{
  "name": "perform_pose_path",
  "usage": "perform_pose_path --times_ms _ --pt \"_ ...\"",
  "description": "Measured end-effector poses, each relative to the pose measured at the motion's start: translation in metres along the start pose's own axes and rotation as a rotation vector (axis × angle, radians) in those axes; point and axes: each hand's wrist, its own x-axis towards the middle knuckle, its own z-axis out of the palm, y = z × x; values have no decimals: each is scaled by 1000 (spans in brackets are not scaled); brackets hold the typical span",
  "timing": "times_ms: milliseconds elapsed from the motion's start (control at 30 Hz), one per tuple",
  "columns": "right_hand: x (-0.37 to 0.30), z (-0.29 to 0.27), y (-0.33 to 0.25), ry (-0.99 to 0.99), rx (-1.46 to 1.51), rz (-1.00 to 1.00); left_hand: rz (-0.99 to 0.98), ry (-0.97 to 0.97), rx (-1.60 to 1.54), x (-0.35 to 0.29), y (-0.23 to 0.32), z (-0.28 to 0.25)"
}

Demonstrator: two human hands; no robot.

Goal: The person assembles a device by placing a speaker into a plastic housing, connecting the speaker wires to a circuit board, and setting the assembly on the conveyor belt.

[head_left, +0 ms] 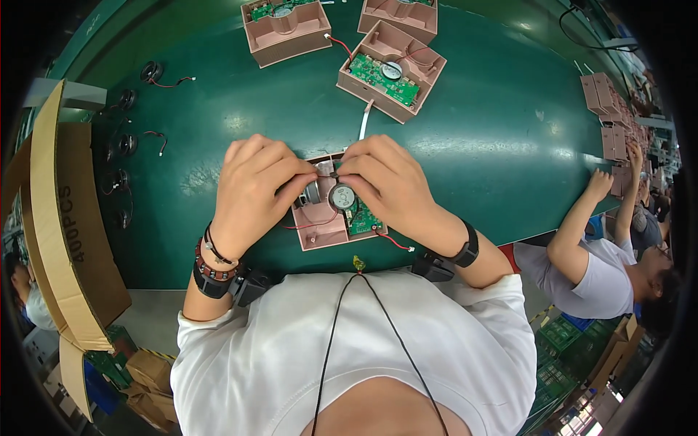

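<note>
In front of me on the green table lies an open pinkish-brown plastic housing [327, 237]. Inside it are a green circuit board [368, 221], a round silver-topped part [342, 196] and a speaker [311, 193] partly covered by my fingers. My left hand [254, 185] pinches with thumb and forefinger over the housing's far part. Facing it, my right hand [389, 178] is also closed in a pinch. A short thin dark wire [328, 175] shows between the two sets of fingertips; its ends are hidden. A red wire with a white plug [410, 248] sticks out of the near right corner.
Beyond my hands stand similar housings with boards, one tilted [392, 69], another farther left [287, 43]. Several black speakers with leads [126, 144] line the left side beside a cardboard box [76, 232]. At the right, a co-worker [592, 254] reaches toward stacked housings [614, 142].
</note>
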Motion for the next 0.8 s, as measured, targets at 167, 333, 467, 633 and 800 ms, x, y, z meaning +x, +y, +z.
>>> perform_pose_path --times_ms 167,333,467,633,800 --pt "1 4 1 -24 -80 -14 -41 17 21 3 4 3" --pt "4 0 -2 -44 -192 -67 -64 -27 78 6 7 0" --pt "6 -13 -9 -132 -312 -124 -70 -41 31 10 5 -3" --pt "-3 -7 -29 -264 -280 -197 -126 141 -178 28 8 -10" --pt "-15 12 -28 -285 -297 -419 92 227 -299 76 31 -8"
